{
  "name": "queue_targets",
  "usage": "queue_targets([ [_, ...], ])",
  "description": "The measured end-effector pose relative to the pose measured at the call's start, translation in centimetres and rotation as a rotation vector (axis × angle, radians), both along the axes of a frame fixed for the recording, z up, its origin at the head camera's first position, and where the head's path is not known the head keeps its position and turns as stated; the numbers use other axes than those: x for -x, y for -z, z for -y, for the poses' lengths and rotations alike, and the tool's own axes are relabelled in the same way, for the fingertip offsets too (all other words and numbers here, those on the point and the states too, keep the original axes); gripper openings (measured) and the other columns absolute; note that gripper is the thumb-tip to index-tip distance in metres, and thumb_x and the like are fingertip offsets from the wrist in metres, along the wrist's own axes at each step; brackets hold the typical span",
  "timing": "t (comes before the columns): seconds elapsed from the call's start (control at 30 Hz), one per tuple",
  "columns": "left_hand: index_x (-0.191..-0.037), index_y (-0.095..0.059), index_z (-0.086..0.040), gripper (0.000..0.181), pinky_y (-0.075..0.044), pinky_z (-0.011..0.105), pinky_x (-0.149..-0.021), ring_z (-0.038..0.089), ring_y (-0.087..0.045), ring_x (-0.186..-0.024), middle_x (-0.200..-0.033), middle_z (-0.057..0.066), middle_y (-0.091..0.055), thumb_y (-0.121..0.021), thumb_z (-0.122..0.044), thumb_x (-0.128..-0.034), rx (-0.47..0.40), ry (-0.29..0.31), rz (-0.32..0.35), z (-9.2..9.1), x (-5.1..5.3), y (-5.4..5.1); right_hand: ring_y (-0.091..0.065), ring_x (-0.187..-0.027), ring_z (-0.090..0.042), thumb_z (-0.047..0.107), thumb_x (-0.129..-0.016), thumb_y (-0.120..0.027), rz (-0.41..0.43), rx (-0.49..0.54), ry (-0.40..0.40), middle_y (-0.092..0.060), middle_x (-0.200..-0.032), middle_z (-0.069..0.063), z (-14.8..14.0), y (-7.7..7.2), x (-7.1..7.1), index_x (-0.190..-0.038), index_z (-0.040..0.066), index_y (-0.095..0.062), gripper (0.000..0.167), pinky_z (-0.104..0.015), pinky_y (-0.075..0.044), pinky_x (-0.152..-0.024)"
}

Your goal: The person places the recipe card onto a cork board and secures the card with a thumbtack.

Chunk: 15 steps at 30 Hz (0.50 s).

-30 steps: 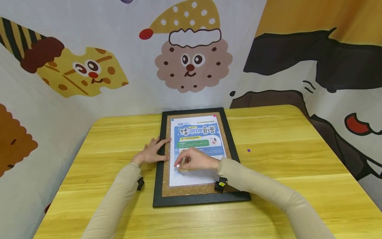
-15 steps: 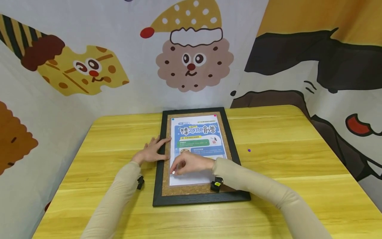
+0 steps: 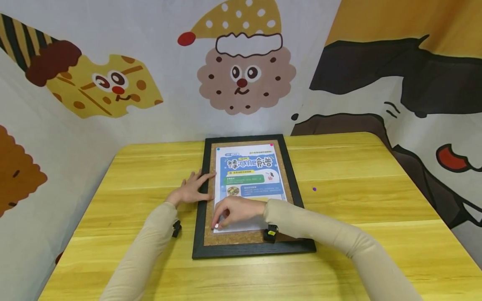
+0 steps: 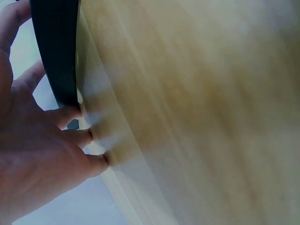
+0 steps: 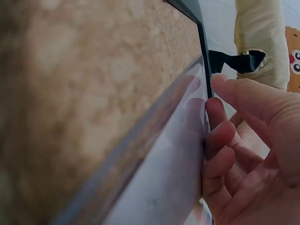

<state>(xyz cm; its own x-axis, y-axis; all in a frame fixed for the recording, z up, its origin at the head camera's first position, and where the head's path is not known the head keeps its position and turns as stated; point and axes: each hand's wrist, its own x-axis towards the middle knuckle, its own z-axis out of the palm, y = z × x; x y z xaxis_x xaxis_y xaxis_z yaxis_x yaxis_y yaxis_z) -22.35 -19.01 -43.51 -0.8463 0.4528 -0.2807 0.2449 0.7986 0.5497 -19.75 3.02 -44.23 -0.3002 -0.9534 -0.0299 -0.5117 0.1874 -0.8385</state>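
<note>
A printed poster (image 3: 246, 175) lies on a cork board with a black frame (image 3: 254, 251). A blue push pin (image 3: 218, 149) and a pink one (image 3: 271, 145) sit in its top corners. My right hand (image 3: 239, 209) pinches a small white push pin (image 3: 216, 225) at the poster's lower left corner; the fingers cover most of it. In the right wrist view the fingertips are close over the sheet's edge and the pin is hidden. My left hand (image 3: 190, 190) rests spread across the frame's left side, thumb and index finger reaching the cork.
A purple push pin (image 3: 314, 189) lies on the wooden table (image 3: 369, 179) right of the frame. Cartoon-printed cloth (image 3: 165, 83) hangs behind the table and along its sides.
My right hand has moved down and left over the poster, from its lower middle-left to the lower left corner, still pinching the white push pin. The left hand has stayed in place.
</note>
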Motion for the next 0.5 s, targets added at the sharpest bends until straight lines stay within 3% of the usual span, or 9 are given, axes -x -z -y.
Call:
queue_targets([
  [0.5,-0.153,-0.024,-0.014,0.080,-0.004,0.075,-0.101,0.056,0.001,-0.137,-0.154,0.033,-0.005,-0.066,-0.039,-0.0900,-0.002,0.006,-0.009,-0.07,-0.04,-0.11,-0.048,-0.063,-0.004,0.019,-0.089,-0.072,-0.110,-0.062,-0.026,-0.058,-0.096,0.016,0.34,0.16,-0.46,-0.104,0.017,-0.078,0.016,-0.018,-0.040,-0.060],
])
